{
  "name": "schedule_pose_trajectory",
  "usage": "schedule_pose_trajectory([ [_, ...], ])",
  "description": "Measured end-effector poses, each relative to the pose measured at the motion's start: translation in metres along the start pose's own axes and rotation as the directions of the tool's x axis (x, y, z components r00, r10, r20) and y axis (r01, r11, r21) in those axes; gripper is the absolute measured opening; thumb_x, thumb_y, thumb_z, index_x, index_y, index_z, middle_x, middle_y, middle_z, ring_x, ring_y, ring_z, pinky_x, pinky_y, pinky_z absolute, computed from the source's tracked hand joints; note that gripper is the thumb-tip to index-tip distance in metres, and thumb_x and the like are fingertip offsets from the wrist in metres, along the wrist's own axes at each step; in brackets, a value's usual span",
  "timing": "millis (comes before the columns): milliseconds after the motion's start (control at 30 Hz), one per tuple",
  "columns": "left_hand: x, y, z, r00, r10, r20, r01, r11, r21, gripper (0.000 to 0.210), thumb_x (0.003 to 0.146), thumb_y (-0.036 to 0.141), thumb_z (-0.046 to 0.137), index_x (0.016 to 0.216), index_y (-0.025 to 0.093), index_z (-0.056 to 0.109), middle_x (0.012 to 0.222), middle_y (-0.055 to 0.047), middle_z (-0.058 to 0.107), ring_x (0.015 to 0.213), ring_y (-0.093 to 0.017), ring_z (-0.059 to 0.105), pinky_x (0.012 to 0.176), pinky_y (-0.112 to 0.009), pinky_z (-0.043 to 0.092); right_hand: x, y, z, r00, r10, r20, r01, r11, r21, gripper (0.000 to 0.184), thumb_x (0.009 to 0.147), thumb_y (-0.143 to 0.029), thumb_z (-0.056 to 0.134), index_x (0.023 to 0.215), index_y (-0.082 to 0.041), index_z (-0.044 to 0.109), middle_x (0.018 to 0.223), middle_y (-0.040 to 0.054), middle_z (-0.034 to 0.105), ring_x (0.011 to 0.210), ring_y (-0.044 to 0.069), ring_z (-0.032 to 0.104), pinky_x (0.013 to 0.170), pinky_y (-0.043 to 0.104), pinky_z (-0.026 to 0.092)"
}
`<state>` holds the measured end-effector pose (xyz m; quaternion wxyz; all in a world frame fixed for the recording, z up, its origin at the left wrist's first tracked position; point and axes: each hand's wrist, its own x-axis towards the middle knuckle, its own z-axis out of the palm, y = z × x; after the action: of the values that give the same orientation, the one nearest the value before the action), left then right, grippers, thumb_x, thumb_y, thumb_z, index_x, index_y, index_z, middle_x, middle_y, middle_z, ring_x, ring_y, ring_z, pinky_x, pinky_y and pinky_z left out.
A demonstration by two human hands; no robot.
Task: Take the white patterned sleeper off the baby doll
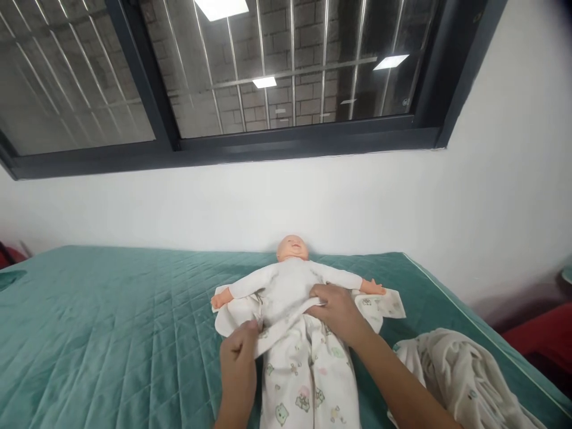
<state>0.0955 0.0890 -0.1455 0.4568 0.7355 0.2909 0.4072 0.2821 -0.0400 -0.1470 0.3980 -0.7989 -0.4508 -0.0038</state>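
Observation:
A baby doll (pixel 292 247) lies on its back on the green quilted bedspread, head toward the wall and arms spread wide. It wears a white long-sleeved top (pixel 290 280) and white trousers (pixel 308 381) printed with small animals. Across its waist runs a white cloth band (pixel 286 325), pulled slantwise between my hands. My left hand (pixel 241 351) pinches the band's lower end beside the doll's hip. Over the belly, my right hand (pixel 335 310) grips its upper end between thumb and fingers. A printed white garment (pixel 393 302) is spread beneath the doll's torso and arms.
A crumpled heap of white cloth (pixel 460 375) lies by my right forearm. The bedspread (pixel 111 333) meets a white wall (pixel 214 208) under a dark-framed window (pixel 295 140) with metal bars. Something red (pixel 545 339) is beyond the bed's right edge.

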Motion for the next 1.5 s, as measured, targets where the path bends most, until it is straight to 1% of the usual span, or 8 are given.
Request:
schedule_pose_trajectory([
  [133,-0.005,-0.006,0.003,0.979,-0.001,0.203,-0.039,0.981,0.192,0.049,0.087,0.052,0.039,0.054,0.018,0.024,0.053,0.001,0.032,0.055,-0.010,0.034,0.055,-0.024,0.029,0.002,0.005,0.001,1.000,-0.012,-0.004,0.012,0.996,0.087,0.005,0.073,-0.016,0.059,0.070,-0.019,0.055,0.069,-0.0054,0.055,0.069,0.011,0.049,0.069,0.025,0.030],
  [267,-0.002,-0.016,0.008,0.957,-0.021,0.290,-0.066,0.956,0.287,0.043,0.082,0.058,0.050,0.066,0.018,0.052,0.065,-0.001,0.053,0.066,-0.014,0.049,0.063,-0.026,0.039,-0.003,0.005,0.006,0.996,-0.045,-0.077,0.046,0.999,0.014,0.007,0.077,-0.018,0.057,0.071,-0.019,0.053,0.073,-0.0029,0.055,0.074,0.014,0.048,0.072,0.027,0.030],
  [433,0.000,-0.029,0.010,0.968,0.103,0.229,-0.177,0.926,0.333,0.038,0.081,0.055,0.058,0.102,0.024,0.066,0.100,-0.004,0.070,0.091,-0.021,0.062,0.079,-0.033,0.050,-0.016,0.007,0.013,0.945,-0.208,-0.253,0.168,0.971,-0.169,0.011,0.081,-0.015,0.053,0.071,-0.018,0.051,0.073,0.0010,0.054,0.077,0.017,0.046,0.076,0.029,0.031],
  [633,0.005,-0.036,0.006,0.882,0.424,0.206,-0.469,0.747,0.471,0.019,0.088,0.038,0.055,0.093,0.026,0.069,0.085,0.002,0.073,0.075,-0.019,0.064,0.070,-0.030,0.048,-0.049,0.012,0.016,0.912,-0.232,-0.338,0.154,0.958,-0.241,0.008,0.073,-0.011,0.054,0.070,-0.018,0.054,0.069,0.0017,0.055,0.071,0.018,0.045,0.071,0.029,0.030],
  [767,0.006,-0.037,0.005,0.858,0.465,0.218,-0.507,0.697,0.507,0.015,0.088,0.030,0.053,0.092,0.023,0.067,0.081,0.001,0.072,0.073,-0.019,0.062,0.069,-0.031,0.047,-0.069,0.005,0.011,0.963,-0.043,-0.265,-0.014,0.978,-0.206,0.007,0.075,-0.015,0.058,0.070,-0.019,0.056,0.068,0.0003,0.057,0.074,0.018,0.049,0.071,0.028,0.031],
  [900,0.004,-0.036,0.006,0.895,0.382,0.233,-0.446,0.791,0.418,0.018,0.090,0.032,0.050,0.092,0.022,0.065,0.087,-0.003,0.069,0.081,-0.020,0.060,0.073,-0.031,0.046,-0.068,-0.001,0.001,0.979,0.160,-0.129,-0.178,0.973,-0.146,0.021,0.084,-0.034,0.059,0.069,-0.019,0.054,0.070,0.0002,0.058,0.077,0.019,0.051,0.077,0.031,0.032],
  [1167,0.003,-0.020,0.011,0.950,0.140,0.280,-0.201,0.959,0.201,0.025,0.092,0.040,0.043,0.088,0.019,0.057,0.091,-0.003,0.059,0.091,-0.019,0.055,0.085,-0.034,0.042,-0.060,0.000,-0.006,0.978,0.207,-0.017,-0.204,0.974,0.093,0.035,0.085,-0.050,0.056,0.071,-0.019,0.051,0.078,0.0011,0.054,0.078,0.017,0.048,0.073,0.029,0.033],
  [1500,0.008,-0.019,0.014,0.954,0.162,0.253,-0.210,0.962,0.177,0.024,0.093,0.038,0.042,0.083,0.019,0.053,0.088,-0.002,0.055,0.087,-0.018,0.052,0.081,-0.032,0.040,-0.075,-0.010,-0.012,0.958,0.190,0.217,-0.242,0.938,0.247,0.048,0.082,-0.050,0.059,0.058,-0.016,0.036,0.067,-0.0025,0.040,0.066,0.011,0.041,0.062,0.025,0.027],
])
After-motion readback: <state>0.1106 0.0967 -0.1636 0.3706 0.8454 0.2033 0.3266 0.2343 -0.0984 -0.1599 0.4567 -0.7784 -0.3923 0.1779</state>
